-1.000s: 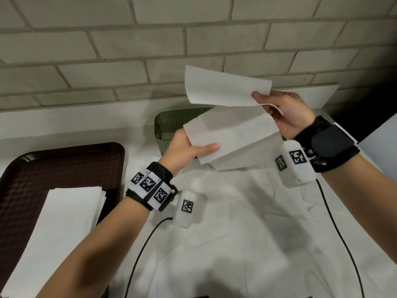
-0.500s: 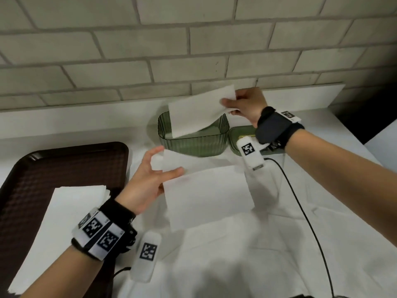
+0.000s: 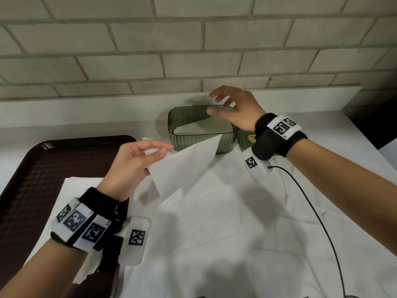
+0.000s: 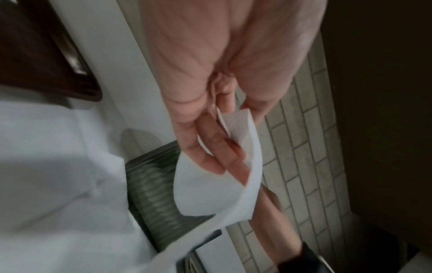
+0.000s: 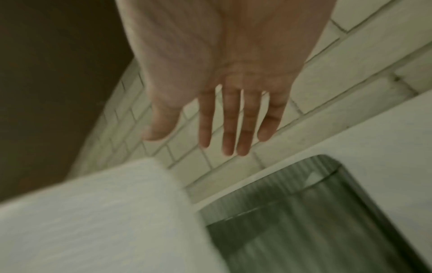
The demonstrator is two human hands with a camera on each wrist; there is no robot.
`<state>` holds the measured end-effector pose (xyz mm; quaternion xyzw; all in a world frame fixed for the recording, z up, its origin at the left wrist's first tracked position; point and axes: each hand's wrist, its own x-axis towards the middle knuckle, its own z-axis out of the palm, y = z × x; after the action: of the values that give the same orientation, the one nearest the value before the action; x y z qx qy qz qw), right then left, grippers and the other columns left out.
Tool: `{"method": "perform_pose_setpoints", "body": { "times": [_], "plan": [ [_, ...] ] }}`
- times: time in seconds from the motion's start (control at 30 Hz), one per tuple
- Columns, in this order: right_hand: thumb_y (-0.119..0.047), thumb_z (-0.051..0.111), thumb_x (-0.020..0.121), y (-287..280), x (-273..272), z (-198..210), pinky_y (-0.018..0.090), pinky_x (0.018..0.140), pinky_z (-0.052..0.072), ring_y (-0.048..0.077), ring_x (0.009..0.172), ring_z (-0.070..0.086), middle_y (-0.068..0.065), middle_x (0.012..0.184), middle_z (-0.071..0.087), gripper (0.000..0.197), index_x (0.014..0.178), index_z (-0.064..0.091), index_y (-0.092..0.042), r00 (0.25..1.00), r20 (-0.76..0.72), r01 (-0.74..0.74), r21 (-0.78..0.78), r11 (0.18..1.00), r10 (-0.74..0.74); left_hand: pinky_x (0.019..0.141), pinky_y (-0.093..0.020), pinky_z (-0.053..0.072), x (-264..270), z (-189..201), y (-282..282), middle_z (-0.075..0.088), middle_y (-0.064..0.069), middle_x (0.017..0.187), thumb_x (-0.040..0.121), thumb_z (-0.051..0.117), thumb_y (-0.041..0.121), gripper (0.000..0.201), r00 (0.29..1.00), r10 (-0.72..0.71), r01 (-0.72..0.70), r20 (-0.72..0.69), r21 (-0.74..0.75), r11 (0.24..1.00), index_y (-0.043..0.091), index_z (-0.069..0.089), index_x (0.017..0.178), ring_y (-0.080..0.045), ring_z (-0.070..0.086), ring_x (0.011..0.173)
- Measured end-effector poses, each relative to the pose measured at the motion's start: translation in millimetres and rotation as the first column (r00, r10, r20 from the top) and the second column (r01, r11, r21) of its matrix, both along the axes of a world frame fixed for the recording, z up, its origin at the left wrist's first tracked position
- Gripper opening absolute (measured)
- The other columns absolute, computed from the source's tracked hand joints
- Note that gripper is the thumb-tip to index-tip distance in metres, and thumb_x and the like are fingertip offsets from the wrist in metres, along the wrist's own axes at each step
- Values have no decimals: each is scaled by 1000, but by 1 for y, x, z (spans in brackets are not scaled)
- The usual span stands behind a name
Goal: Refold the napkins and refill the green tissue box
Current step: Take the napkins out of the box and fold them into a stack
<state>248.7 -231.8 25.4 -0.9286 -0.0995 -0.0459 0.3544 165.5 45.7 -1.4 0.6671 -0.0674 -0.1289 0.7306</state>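
Observation:
The green ribbed tissue box [image 3: 193, 143] stands open at the back of the table, with a white napkin lying inside [image 3: 204, 127]. My left hand [image 3: 137, 160] pinches a folded white napkin [image 3: 182, 168] by its corner, just in front of the box; the left wrist view shows the napkin [image 4: 210, 194] curling round the fingers. Above the box's right end my right hand [image 3: 232, 110] hovers with straight, spread fingers [image 5: 229, 125] and holds nothing. The box [image 5: 315, 212] lies below that hand in the right wrist view.
A dark brown tray [image 3: 43, 168] at the left carries a stack of white napkins [image 3: 71, 194]. Spread white napkins [image 3: 236, 233] cover the table in front. The green lid [image 3: 247, 138] lies right of the box. A black cable [image 3: 311, 207] runs down the right. A brick wall [image 3: 193, 50] backs the counter.
My right hand has let its napkin go into the green box and lifted away with nothing in it. My left hand has brought its napkin up toward the box's front.

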Motion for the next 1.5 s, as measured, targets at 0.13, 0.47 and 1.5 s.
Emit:
{"method": "perform_pose_setpoints", "body": {
  "times": [0.13, 0.47, 1.5],
  "plan": [
    [-55, 75, 68, 7, -44, 6, 18, 99, 36, 1, 116, 52, -13, 122, 62, 46, 105, 71, -28, 933, -199, -313, -45, 949, 299, 67, -23, 55, 6, 2, -6, 73, -7, 85, 89, 56, 12, 19, 999, 16, -16, -31, -2, 1000, 0, 69, 97, -16, 69, 75],
    [-21, 81, 76, -22, -24, -16, 23, 65, 50, 25, 70, 59, 33, 83, 65, 46, 92, 61, 18, 976, -218, 61, 364, 929, 21, 83, -40, 53, 32, 8, -22, 75, -4, 97, 69, 84, 38, 38, 993, 56, -86, 104, 312, 946, 11, 75, 95, -20, 70, 91],
    [-52, 37, 97, 3, -6, -26, 44, 95, 25, 26, 100, 50, 2, 92, 63, 50, 77, 66, -17, 982, 160, 166, -509, 845, -97, 63, -35, 36, 91, 15, -54, 42, -15, 77, 95, 44, 18, 26, 880, -167, -394, 444, 880, 265, 2, 48, 75, -37, 55, 81]
  ]
}}
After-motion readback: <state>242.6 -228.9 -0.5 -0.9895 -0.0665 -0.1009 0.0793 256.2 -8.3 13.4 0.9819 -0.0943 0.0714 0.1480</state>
